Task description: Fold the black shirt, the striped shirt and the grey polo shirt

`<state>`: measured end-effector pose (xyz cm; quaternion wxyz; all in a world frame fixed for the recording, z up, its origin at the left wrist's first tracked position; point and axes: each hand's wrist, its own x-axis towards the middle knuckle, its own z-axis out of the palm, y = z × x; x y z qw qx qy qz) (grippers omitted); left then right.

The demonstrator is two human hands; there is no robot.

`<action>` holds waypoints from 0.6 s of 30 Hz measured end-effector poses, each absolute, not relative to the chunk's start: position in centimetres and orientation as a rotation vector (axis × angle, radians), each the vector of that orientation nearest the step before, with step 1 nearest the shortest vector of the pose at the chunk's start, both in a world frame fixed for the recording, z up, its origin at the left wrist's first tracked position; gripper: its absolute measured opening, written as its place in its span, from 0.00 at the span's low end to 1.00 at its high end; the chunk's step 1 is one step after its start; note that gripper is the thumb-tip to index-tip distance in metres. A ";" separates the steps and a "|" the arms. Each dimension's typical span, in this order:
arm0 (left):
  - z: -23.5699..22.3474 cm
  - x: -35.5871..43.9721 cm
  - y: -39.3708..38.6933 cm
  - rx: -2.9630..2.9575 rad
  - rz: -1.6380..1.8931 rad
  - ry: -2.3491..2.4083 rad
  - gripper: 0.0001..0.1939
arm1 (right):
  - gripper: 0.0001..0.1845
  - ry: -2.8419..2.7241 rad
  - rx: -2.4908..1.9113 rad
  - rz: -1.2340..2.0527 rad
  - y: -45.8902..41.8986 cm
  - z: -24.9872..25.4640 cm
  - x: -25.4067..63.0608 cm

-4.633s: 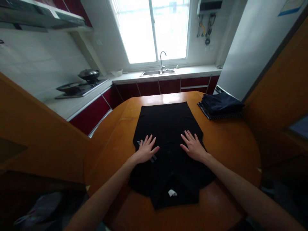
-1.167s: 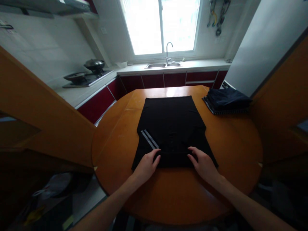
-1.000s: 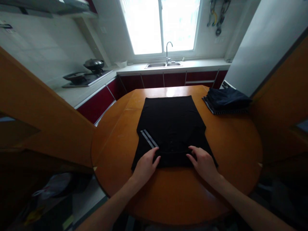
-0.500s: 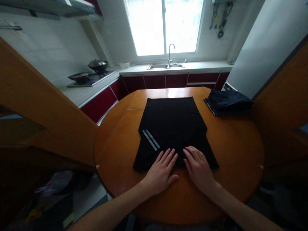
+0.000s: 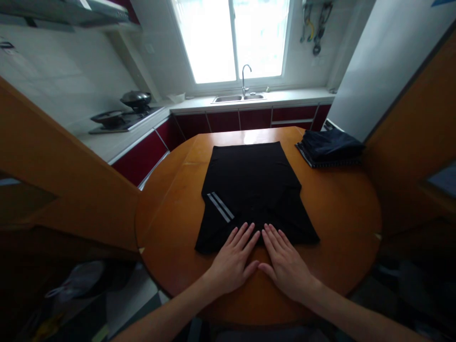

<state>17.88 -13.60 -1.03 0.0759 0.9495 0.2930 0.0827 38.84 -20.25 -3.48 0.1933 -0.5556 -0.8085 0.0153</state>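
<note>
A black shirt [image 5: 252, 175] lies spread flat on the wooden table, with two light stripes on its left part. Its sleeves appear folded in over the body. My left hand [image 5: 233, 261] rests flat on the near edge of the shirt, fingers stretched out below the stripes. Beside it, my right hand [image 5: 287, 263] lies flat too, its fingertips on the same near edge. The two thumbs nearly touch over the bare wood. Neither hand grips the cloth.
The round wooden table [image 5: 167, 209] carries a stack of folded dark clothes [image 5: 331, 145] at its far right. Beyond it are a counter with a sink [image 5: 228, 99] and a stove with pans [image 5: 137, 99]. A pale fridge [image 5: 359, 61] stands at right.
My right hand has moved left, closer to my left hand, and its fingers have straightened out flat. The view has shifted slightly. The shirt looks the same.
</note>
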 end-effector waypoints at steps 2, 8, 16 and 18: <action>-0.6 18.1 -13.4 2.843 0.248 0.879 0.38 | 0.40 -2.235 -1.580 0.025 -20.1 -3.0 38.8; -0.4 19.9 -12.4 2.861 0.292 0.886 0.34 | 0.36 -2.258 -1.605 -0.022 -17.6 -2.0 39.1; -1.0 19.6 -13.1 2.878 0.217 0.887 0.37 | 0.36 -2.338 -1.555 -0.074 -18.0 -3.9 40.5; -1.0 19.2 -13.3 2.867 0.194 0.911 0.38 | 0.38 -2.344 -1.569 -0.093 -18.2 -4.0 40.7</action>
